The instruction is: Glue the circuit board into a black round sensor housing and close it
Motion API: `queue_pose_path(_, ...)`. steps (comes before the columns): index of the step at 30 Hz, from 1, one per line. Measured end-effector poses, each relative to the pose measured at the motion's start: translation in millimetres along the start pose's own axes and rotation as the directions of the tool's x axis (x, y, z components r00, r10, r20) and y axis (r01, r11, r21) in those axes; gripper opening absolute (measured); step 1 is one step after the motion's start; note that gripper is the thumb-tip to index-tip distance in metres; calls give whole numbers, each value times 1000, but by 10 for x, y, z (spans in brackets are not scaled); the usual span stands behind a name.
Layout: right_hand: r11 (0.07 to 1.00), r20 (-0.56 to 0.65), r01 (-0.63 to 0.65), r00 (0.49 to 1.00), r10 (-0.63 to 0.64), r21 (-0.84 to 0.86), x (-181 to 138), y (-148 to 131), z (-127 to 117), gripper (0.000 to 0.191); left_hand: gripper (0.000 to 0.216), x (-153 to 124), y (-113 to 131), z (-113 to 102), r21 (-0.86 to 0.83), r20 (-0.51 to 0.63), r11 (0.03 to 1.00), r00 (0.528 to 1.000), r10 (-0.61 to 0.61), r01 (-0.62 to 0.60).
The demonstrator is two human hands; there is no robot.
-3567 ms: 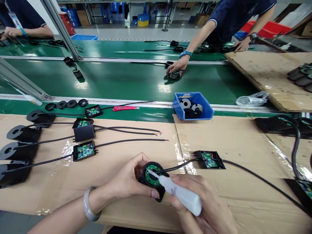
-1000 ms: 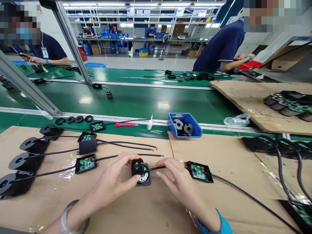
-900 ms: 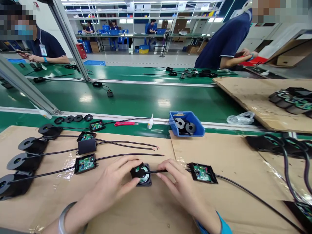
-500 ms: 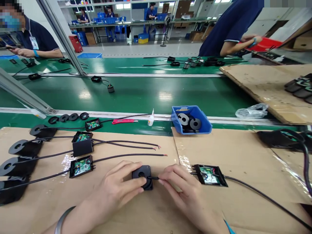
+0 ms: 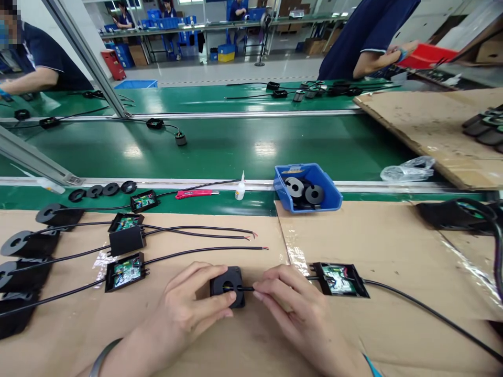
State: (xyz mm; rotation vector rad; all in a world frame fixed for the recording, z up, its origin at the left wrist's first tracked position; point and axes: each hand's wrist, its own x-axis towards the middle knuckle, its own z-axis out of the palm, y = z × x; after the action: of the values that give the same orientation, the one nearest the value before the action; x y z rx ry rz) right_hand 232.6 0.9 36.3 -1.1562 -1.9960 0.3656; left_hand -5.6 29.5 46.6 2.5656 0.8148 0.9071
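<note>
A small black ring-shaped housing [image 5: 228, 285] lies on the cardboard in front of me, its cover on. My left hand [image 5: 188, 314] grips it from the left, thumb and fingers around its edges. My right hand [image 5: 293, 314] pinches the black cable [image 5: 245, 288] where it leaves the housing on the right. That cable runs on to an open black box with a green circuit board [image 5: 340, 278], and a longer cable [image 5: 432, 317] continues toward the right edge.
Several finished housings with boards and cables [image 5: 121, 241] lie at left. A blue bin of ring covers [image 5: 328, 188], a glue bottle [image 5: 239, 189] and a red cutter [image 5: 194, 194] stand by the green conveyor [image 5: 220, 146]. Other people work across the belt.
The glue bottle left my right hand and stands by the belt. The green board inside the housing is now covered by a black lid. Both hands lowered the housing onto the cardboard.
</note>
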Motion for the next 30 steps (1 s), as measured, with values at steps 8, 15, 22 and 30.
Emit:
queue_pose_path(8,1000,1,15,1000,-15,-12,5,-8,5,16,15,34,54,18,165,8,985,999,44,-45)
queue_pose_path(15,996,-4,85,996,-85,-3,-3,-170,-29,21,21,168,113,26,348,149,920,980,133,-178)
queue_pose_path(22,927,-8,257,963,-269,-271,-113,-257,155,28,17,59,110,123,399,90,893,978,190,-210)
queue_pose_path(30,748,15,292,935,-353,-596,-142,-403,374,45,23,-68,21,176,339,28,915,974,223,-219)
